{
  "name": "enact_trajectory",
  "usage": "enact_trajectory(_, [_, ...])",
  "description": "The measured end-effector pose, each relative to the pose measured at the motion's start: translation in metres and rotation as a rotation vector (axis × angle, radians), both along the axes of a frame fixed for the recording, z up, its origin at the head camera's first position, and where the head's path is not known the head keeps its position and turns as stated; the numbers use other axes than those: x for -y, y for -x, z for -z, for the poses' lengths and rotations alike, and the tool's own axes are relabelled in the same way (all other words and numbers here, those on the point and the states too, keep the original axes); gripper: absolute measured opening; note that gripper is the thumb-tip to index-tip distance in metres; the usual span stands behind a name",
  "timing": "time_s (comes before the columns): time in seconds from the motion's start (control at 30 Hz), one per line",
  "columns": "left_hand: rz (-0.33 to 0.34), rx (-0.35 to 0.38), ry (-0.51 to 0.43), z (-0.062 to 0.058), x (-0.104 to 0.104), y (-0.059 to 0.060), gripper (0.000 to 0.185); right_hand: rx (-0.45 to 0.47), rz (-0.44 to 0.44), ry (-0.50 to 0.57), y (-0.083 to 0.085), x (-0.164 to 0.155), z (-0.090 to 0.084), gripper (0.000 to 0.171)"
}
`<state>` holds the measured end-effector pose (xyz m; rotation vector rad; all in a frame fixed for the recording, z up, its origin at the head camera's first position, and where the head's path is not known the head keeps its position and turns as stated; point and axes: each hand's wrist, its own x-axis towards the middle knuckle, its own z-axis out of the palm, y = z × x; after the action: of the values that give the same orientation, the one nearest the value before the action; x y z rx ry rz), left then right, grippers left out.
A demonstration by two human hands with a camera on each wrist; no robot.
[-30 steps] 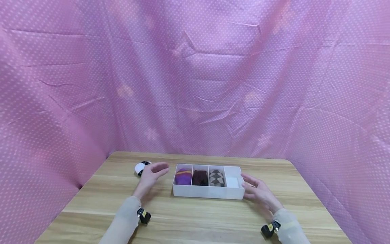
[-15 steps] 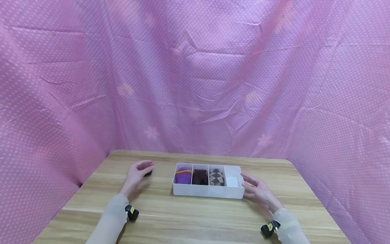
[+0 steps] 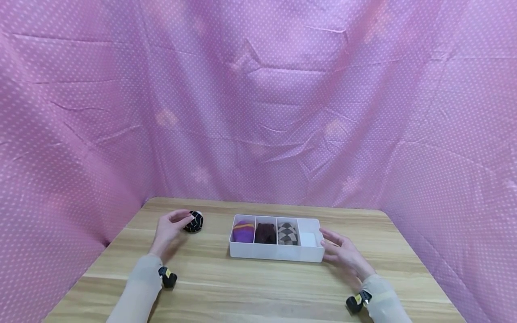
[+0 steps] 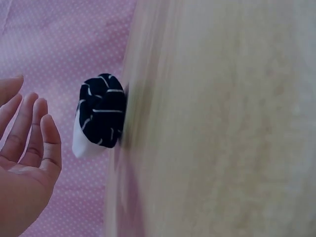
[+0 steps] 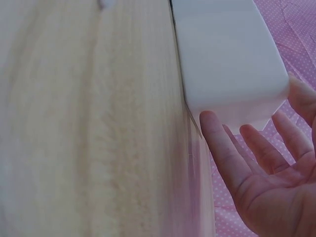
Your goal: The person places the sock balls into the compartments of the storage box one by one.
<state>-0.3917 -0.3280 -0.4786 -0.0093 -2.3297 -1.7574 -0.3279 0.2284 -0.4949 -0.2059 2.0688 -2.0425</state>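
A rolled black sock bundle [image 3: 195,222] with thin white lines and a white part lies on the table at the left. My left hand [image 3: 169,229] is just left of it, fingers loosely bent. In the left wrist view a gap shows between those fingers and the sock bundle [image 4: 102,111]. A white divided box [image 3: 274,253] sits at mid-table. Its compartments hold a purple bundle [image 3: 243,232] with an orange stripe, a dark brown bundle [image 3: 265,233] and a checkered bundle [image 3: 287,234]. At the box's right end my right hand [image 3: 343,253] rests its fingertips, extended rather than curled.
The wooden table [image 3: 250,291] has bare surface in front of the box and between the box and the sock bundle. A pink dotted curtain [image 3: 266,112] hangs behind and at both sides. The box's rightmost compartment [image 3: 308,233] shows only white plastic.
My left hand has moved left, passing over the sock bundle, which now shows its black lined side instead of mostly white. My right hand and the box have stayed in place.
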Motion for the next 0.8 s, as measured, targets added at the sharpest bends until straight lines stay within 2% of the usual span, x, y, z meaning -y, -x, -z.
enact_trajectory(0.13, [-0.015,0.003,0.008,0.002,0.001,-0.001,0.047,0.01,0.0,0.013,0.0,-0.001,0.001,0.069])
enact_trajectory(0.3, [-0.064,0.029,0.029,0.006,0.002,0.001,0.049,0.012,-0.001,0.011,-0.001,-0.002,0.002,0.068])
enact_trajectory(0.47, [-0.099,0.044,0.067,0.006,0.002,0.005,0.049,0.012,0.0,-0.004,-0.002,-0.002,0.001,0.069])
enact_trajectory(0.7, [-0.048,0.09,0.158,0.011,0.003,0.013,0.06,0.002,-0.011,0.002,-0.003,-0.003,0.0,0.07])
enact_trajectory(0.8, [-0.035,0.103,0.163,0.013,0.003,0.017,0.064,-0.012,-0.015,-0.016,-0.004,-0.003,0.0,0.07])
